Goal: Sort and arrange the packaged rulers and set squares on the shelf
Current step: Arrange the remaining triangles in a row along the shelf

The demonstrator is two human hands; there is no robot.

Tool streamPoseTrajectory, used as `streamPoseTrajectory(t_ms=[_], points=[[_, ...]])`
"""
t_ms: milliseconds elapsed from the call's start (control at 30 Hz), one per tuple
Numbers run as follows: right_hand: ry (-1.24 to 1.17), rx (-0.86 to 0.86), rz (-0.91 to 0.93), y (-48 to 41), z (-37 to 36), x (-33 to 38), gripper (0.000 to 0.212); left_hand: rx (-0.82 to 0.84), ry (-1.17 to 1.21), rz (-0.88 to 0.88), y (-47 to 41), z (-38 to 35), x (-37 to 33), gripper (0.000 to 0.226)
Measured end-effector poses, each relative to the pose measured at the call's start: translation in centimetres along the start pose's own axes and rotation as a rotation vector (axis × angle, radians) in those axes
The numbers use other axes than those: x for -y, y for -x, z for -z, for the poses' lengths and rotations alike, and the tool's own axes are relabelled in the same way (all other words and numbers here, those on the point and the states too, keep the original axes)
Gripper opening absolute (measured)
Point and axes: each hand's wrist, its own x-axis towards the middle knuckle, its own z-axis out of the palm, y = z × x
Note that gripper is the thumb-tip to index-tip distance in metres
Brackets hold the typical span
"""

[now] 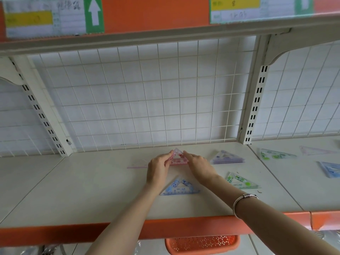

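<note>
Left hand [158, 168] and right hand [199, 165] pinch the pink set square [177, 158] lying between them.

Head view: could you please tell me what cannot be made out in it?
All in the head view.
Pink set square: sides covered by the left hand and right hand; right grip unclear.
Shelf labels: writing blurred.
Blue pack: cut off by the right edge.
Orange basket: contents hidden behind the shelf lip.
</note>
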Motion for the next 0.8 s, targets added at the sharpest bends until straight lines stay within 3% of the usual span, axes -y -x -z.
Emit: streamPoseTrajectory(t_ms=[133,267,567,800], points=[[-0.321,-0.114,-0.154,-0.5,0.0,-0.2,0.038,0.040,0.012,0.013,-0.1,0.4,0.4,0.042],[-0.453,-0.158,-0.159,-0.6,0.1,-0.1,0.030,0.081,0.062,0.052,-0.7,0.6,0.7,0.044],[-0.234,-0.098,-0.010,-0.8,-0.2,-0.8,0.030,0.244,0.006,0.174,-2.6,1.0,0.2,0.043],[-0.108,-0.082,0.014,-0.7,0.2,-0.8,0.042,0.321,-0.039,0.150,-3.4,1.4,-0.4,0.045]])
